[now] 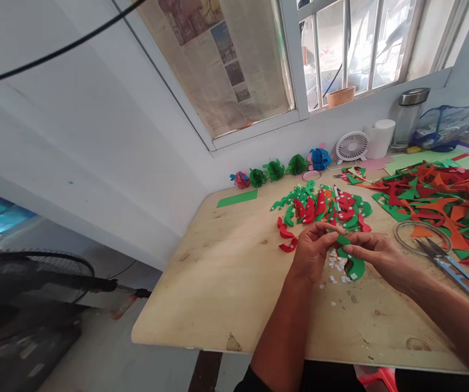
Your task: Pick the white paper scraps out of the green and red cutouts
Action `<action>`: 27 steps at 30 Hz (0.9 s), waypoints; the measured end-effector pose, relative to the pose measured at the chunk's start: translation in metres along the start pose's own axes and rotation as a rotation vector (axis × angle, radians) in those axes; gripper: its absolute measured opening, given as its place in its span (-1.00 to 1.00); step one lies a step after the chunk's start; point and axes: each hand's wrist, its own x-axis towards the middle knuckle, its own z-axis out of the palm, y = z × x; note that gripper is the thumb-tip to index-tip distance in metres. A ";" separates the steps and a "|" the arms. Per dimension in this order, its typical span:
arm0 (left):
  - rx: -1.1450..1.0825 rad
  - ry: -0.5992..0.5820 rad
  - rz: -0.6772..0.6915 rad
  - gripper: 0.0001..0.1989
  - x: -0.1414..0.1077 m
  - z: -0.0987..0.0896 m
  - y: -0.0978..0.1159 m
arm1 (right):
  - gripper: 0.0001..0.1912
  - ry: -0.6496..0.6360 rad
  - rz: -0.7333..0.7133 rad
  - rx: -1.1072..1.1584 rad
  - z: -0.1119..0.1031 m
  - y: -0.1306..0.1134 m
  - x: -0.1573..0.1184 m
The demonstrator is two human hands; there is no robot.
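My left hand (311, 249) and my right hand (375, 253) meet over the wooden table (226, 272), both pinching a curved green paper piece (354, 265) between the fingertips. Small white paper bits (337, 268) lie scattered under and below the hands. Just beyond my fingers sits a pile of red and green cut petals (324, 209). Two loose red curved pieces (286, 238) lie left of my left hand.
Blue-handled scissors (455, 267) and a clear tape ring (418, 237) lie at right, beside a heap of red, green and orange offcuts (442, 204). Finished paper flowers (275, 170), a small white fan (352, 146), a roll and a jar line the wall. A floor fan (34, 283) stands at left.
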 end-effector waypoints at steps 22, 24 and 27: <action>0.073 0.238 0.044 -0.58 0.007 -0.003 -0.004 | -0.63 0.131 -0.107 -0.307 0.002 0.000 0.004; 0.059 0.232 0.009 -0.55 0.007 -0.003 -0.004 | -0.66 0.147 -0.101 -0.285 0.001 0.000 0.004; 0.043 0.171 -0.062 -0.54 0.005 -0.003 -0.004 | -0.69 0.158 -0.091 -0.278 0.001 -0.002 0.003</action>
